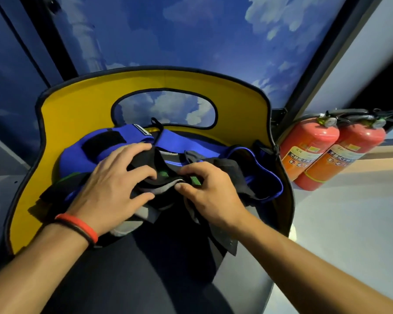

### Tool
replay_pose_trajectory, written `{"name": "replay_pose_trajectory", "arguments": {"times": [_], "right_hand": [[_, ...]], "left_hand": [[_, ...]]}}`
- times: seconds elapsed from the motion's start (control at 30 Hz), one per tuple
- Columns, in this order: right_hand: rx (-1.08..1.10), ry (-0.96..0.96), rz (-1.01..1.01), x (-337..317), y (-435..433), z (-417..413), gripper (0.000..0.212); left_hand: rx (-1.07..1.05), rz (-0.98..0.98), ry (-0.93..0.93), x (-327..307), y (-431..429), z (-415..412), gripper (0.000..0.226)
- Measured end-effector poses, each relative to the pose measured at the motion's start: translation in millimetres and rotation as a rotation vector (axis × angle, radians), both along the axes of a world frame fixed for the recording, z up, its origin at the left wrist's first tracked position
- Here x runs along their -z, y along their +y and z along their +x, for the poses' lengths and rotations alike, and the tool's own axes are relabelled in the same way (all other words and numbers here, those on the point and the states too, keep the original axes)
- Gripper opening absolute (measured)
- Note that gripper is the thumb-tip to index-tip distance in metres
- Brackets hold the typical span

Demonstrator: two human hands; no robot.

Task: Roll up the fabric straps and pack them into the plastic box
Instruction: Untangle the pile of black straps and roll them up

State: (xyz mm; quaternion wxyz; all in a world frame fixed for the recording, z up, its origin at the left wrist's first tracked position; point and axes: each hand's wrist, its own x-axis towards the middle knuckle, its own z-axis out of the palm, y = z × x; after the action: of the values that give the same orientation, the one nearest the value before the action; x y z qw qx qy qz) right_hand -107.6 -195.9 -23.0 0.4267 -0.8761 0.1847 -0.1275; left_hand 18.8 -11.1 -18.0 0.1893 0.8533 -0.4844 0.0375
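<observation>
A heap of fabric straps lies on a yellow chair seat: a wide blue strap [114, 141] with a black patch at the back, and black and grey straps [163, 175] with small green tags in front. My left hand [114, 186] lies on the black strap with its fingers curled over a bunched fold. My right hand [204, 193] pinches the strap's edge beside a green tag [196, 180]. No plastic box shows in the head view.
The yellow chair back [77, 105] with a black rim and an oval cut-out rises behind the heap. Two red fire extinguishers [327, 150] stand on the floor to the right. A blue cloud-patterned wall [191, 41] is behind. My dark-clothed lap [145, 268] fills the foreground.
</observation>
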Motion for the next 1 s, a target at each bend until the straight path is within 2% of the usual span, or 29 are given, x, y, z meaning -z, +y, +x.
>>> {"name": "replay_pose_trajectory", "arguments": {"times": [0.1,0.2,0.3,0.4,0.5,0.63,0.77,0.9,1.0], "right_hand": [[-0.031,0.007,-0.047,-5,-14,-6,0.029],[-0.02,0.068,-0.264,-7,-32,-15,0.026],[-0.005,0.186,-0.368,-4,-52,-25,0.027],[0.002,0.281,-0.487,-1,-67,-32,0.03],[0.025,0.368,-0.506,-3,-76,-38,0.041],[-0.026,0.423,-0.504,-4,-78,-43,0.05],[-0.045,0.476,-0.561,1,-77,-46,0.071],[-0.106,0.61,-0.512,12,-77,-41,0.089],[-0.167,0.644,-0.455,21,-66,-36,0.094]], "left_hand": [[-0.055,0.009,-0.014,1,5,5,0.032],[-0.181,-0.036,-0.05,-1,11,17,0.026],[-0.337,-0.108,-0.008,-3,24,41,0.025],[-0.401,-0.179,-0.035,0,38,65,0.02],[-0.469,-0.255,-0.042,3,50,86,0.016],[-0.613,-0.242,0.018,18,81,116,0.012],[-0.667,-0.12,0.031,22,96,119,0.011],[-0.646,0.064,0.103,4,81,99,0.035],[-0.548,0.223,0.333,-15,70,76,0.044]]}}
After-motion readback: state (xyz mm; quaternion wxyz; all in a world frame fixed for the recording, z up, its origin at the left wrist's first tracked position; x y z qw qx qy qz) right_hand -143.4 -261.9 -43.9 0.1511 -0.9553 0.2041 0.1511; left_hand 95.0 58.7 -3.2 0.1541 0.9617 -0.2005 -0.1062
